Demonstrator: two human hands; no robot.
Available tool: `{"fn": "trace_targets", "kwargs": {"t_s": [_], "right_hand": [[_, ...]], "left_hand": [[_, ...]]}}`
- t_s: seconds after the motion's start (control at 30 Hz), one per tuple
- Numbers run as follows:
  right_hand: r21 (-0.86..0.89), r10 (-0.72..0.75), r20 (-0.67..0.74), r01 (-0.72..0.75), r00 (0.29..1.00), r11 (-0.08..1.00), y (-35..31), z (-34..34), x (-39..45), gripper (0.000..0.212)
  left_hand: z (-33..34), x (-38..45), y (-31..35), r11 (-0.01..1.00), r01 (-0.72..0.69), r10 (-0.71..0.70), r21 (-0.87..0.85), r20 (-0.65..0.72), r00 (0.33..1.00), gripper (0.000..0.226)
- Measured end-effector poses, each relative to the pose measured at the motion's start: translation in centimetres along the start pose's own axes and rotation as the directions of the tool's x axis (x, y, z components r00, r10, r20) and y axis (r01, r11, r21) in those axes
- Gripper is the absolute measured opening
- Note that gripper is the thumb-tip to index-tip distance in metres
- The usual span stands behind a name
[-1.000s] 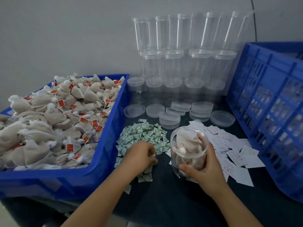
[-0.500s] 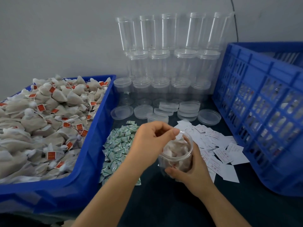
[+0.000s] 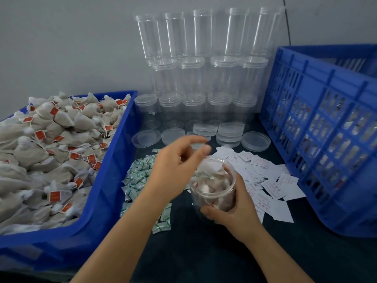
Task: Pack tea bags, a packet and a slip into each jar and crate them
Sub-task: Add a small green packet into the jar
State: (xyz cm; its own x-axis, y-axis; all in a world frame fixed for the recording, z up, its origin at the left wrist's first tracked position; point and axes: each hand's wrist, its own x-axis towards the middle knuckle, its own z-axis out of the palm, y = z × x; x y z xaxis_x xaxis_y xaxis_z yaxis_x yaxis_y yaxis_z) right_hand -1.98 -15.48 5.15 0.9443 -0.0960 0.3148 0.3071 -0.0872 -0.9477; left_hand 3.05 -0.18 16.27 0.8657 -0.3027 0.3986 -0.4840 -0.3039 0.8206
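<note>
Clear round plastic jar [image 3: 213, 187], already stuffed with pale mesh tea bags, stands on the dark table [image 3: 204, 252] in the head view, my right hand [image 3: 234, 211] wrapped around its wall. My left hand [image 3: 175, 170] hovers over its mouth, fingers loosely spread, holding nothing I can make out. Judged step: the packet; next, a white paper slip [image 3: 273, 185] from just beside the jar.

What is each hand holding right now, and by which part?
The right hand grips the jar around its lower wall. The left hand hovers over the jar's mouth, fingers relaxed, holding nothing visible.
</note>
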Motion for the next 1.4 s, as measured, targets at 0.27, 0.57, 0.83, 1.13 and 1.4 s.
{"fn": "trace_targets", "kwargs": {"t_s": [0.27,0.57,0.83,1.13,1.4], "right_hand": [[-0.024,-0.048,-0.194,0.044,0.980,0.999,-2.5,-4.8,0.0,0.092],[-0.195,-0.064,-0.449,-0.027,0.891,0.981,-1.7,-10.7,-2.6,0.084],[-0.219,-0.095,-0.462,-0.010,0.882,0.976,-1.1,-10.7,-3.5,0.089],[-0.226,-0.115,-0.446,0.013,0.888,0.974,-0.8,-10.4,-3.8,0.084],[-0.206,-0.084,-0.409,-0.002,0.908,0.979,-0.6,-10.4,-3.9,0.085]], "left_hand": [[4.4,4.4,-4.1,0.968,0.200,-0.211,0.153,0.058,0.976,0.010],[10.2,3.1,-4.1,0.862,0.085,-0.298,0.499,0.365,0.882,0.054],[13.2,1.7,-3.8,0.770,-0.016,-0.292,0.638,0.375,0.880,0.050],[13.6,2.3,-4.3,0.874,0.134,-0.301,0.466,0.305,0.904,0.016],[13.6,3.0,-4.9,0.866,0.155,-0.306,0.475,0.259,0.916,0.015]]}}
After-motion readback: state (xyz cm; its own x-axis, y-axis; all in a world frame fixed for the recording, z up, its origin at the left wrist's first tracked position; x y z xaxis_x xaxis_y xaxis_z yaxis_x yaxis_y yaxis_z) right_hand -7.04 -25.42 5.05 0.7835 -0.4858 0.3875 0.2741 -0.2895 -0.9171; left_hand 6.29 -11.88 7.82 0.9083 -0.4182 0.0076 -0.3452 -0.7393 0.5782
